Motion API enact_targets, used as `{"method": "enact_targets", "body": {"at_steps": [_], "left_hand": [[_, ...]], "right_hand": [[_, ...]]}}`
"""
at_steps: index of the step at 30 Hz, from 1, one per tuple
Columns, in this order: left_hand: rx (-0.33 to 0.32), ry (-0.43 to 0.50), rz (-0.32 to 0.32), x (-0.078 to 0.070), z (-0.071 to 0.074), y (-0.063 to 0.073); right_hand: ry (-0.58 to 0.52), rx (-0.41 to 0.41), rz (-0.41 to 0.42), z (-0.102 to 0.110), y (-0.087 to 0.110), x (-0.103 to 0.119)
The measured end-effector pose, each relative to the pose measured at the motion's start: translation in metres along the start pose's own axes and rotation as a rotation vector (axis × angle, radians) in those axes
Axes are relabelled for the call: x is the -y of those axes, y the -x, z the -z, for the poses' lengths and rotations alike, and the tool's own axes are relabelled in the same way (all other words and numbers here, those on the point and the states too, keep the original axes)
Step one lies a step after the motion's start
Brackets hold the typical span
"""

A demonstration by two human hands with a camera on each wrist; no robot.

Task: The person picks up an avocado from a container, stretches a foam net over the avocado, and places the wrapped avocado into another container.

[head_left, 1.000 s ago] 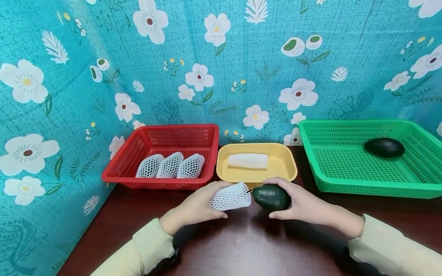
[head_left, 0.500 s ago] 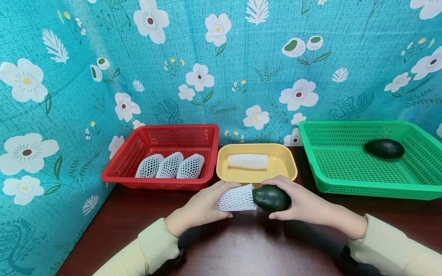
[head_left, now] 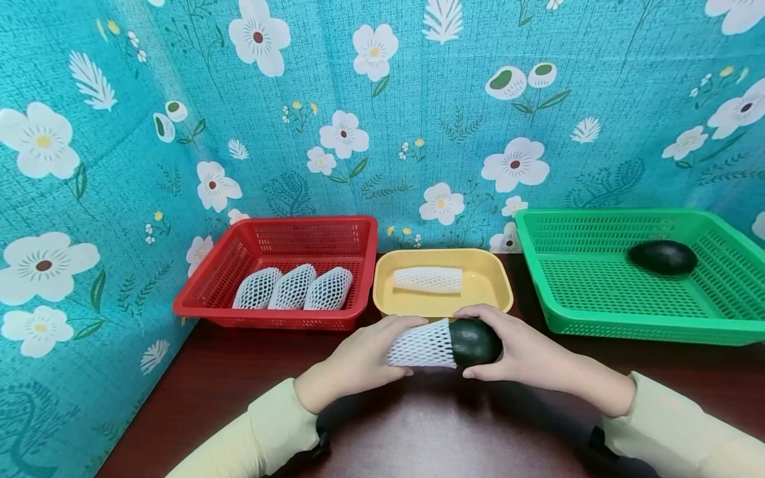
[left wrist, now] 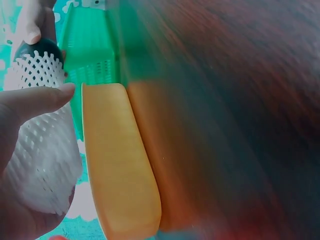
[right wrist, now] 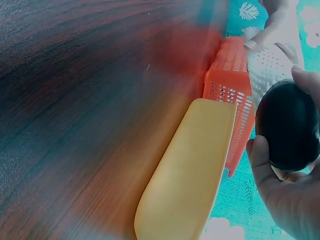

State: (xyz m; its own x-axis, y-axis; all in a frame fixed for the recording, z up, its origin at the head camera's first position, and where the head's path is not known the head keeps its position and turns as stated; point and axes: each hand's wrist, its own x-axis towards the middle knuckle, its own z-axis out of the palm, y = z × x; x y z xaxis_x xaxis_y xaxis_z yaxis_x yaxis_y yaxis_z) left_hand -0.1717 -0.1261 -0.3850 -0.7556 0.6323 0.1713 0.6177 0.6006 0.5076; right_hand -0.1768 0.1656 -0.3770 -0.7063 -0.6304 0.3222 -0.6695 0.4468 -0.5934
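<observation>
Above the table, in the head view, my left hand [head_left: 361, 360] grips a white foam net sleeve [head_left: 422, 345] between thumb and fingers. Opposite it my right hand [head_left: 532, 355] holds a dark green avocado [head_left: 477, 342] by its right end. The sleeve's open mouth surrounds the avocado's left part; the right part is bare. In the left wrist view the sleeve [left wrist: 42, 155] is stretched over the avocado's tip, and its near end looks slack. The right wrist view shows the avocado [right wrist: 287, 127] between my thumb and fingers.
A red basket [head_left: 203, 311] at left contains three net-covered fruits [head_left: 293, 289]. Behind my hands, a yellow tray [head_left: 487, 299] holds another foam sleeve [head_left: 427, 279]. At right a green basket [head_left: 603, 292] has one bare avocado [head_left: 663, 257] in it. Flowered cloth [head_left: 382, 133] hangs behind.
My left hand has moved right with the foam sleeve. Its mouth, apart from the avocado at first, now covers the avocado's left end. My right hand has stayed nearly still.
</observation>
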Motion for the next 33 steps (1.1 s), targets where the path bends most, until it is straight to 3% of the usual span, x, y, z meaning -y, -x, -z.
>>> {"method": "enact_targets", "body": {"at_steps": [12,24,33], "left_hand": [[-0.089,0.159,-0.029,-0.001,-0.005,-0.006],[-0.127,0.205,-0.075,-0.004,-0.006,-0.011],[-0.133,0.219,-0.067,-0.007,-0.007,-0.013]], "right_hand": [[-0.042,-0.021,-0.017,-0.002,0.0,-0.001],[-0.141,-0.01,-0.098,-0.001,0.0,0.002],[-0.225,-0.008,-0.078,-0.002,0.002,0.001]]}}
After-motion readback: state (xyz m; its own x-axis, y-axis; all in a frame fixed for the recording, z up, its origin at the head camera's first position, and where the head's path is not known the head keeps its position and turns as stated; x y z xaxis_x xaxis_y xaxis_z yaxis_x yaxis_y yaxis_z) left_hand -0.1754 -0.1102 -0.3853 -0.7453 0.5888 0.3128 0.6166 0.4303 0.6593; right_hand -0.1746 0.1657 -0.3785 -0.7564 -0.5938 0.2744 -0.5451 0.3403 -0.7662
